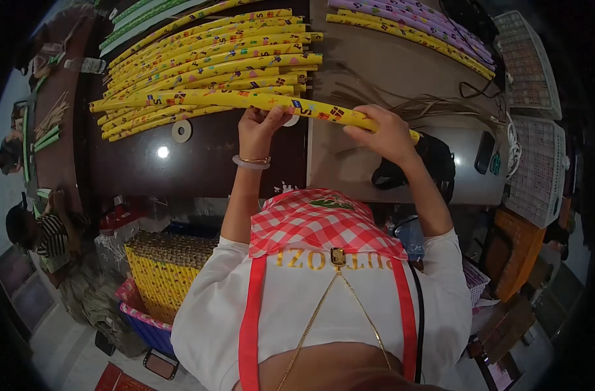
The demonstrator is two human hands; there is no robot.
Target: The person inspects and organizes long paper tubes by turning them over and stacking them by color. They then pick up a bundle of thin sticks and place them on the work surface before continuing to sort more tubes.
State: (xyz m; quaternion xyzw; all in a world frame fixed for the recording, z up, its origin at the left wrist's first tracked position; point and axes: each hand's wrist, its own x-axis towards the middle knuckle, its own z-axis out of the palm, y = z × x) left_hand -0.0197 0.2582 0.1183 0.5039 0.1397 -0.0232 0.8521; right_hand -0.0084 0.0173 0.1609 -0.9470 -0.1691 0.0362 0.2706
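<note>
A long yellow patterned roll (209,98) lies across both hands, its left part over the pile of similar yellow rolls (225,49). My left hand (263,127) is closed on the roll near its middle, thumb and fingertips pinching its lower edge. Farther right, my right hand (383,132) wraps round the roll close to its right end. Below the pile sits a round tape roll (182,131); another pale ring (291,120) shows partly behind my left hand.
Purple rolls (421,21) lie at the back right, green ones (137,19) at the back left. Brown strips (434,109), a black bag (434,163) and white baskets (535,163) are on the right. A seated person (46,231) is at the left beside a box of yellow rolls (157,280).
</note>
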